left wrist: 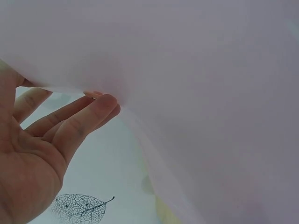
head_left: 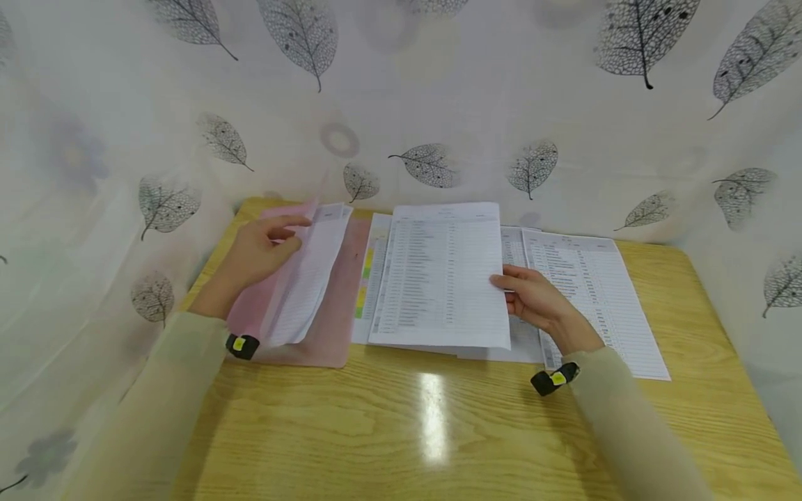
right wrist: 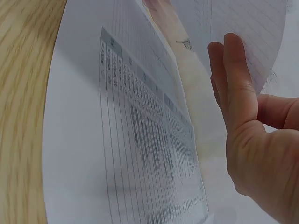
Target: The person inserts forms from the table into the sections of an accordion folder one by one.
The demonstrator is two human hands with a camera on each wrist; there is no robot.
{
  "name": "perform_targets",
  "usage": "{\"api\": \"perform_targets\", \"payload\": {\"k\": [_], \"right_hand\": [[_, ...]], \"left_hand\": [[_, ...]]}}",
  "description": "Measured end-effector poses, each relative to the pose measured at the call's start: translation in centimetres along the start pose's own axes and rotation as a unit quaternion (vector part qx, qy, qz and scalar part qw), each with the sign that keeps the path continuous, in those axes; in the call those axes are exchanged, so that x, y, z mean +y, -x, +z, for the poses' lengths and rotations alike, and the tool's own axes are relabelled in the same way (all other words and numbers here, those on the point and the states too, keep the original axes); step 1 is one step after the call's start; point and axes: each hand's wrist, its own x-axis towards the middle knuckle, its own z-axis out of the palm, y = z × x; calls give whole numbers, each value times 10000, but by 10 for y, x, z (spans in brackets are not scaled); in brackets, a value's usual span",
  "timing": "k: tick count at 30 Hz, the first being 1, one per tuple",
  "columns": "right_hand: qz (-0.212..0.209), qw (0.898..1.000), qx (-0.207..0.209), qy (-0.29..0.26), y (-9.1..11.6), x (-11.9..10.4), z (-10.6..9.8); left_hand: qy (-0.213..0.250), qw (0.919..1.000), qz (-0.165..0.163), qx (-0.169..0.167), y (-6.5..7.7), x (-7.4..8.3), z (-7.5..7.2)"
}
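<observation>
My left hand pinches the edge of a raised translucent pink folder cover on the left side of the table. Behind that cover, several white printed pages lean up at an angle over the folder's pink back. With the thumb in front and the fingers behind, my right hand holds a printed sheet by its right edge. That sheet is tilted up in the middle, facing me. In the right wrist view its edge stands between the thumb and the fingers.
Another printed sheet lies flat to the right, overlapping a further page. Left of the held sheet shows a page with yellow and green blocks. The wooden table meets a leaf-patterned white cloth behind and at the sides.
</observation>
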Motion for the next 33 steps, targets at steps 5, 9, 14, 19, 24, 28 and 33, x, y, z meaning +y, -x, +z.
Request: {"api": "perform_targets", "payload": {"k": [5, 9, 14, 19, 24, 28, 33], "right_hand": [[-12, 9999, -115, 14, -11, 1, 17], [-77, 9998, -174, -39, -18, 1, 29], [-103, 9996, -213, -152, -25, -1, 42], [-45, 9996, -185, -203, -30, -2, 52], [-49, 9998, -121, -169, -33, -3, 60], [-81, 9999, -75, -109, -36, -4, 67], [-28, 9999, -84, -85, -38, -5, 76]], "left_hand": [[-26, 9999, -70, -90, -1, 0, -1], [-23, 10000, -42, -78, -2, 0, -1], [-3, 10000, -62, -14, -1, 0, 0], [-8, 9999, -147, -81, 1, 0, 0], [-70, 9998, -135, -94, 1, 1, 1], [-74, 9999, -121, -75, 1, 1, 1], [-68, 10000, -25, -41, 0, 1, 1]]}}
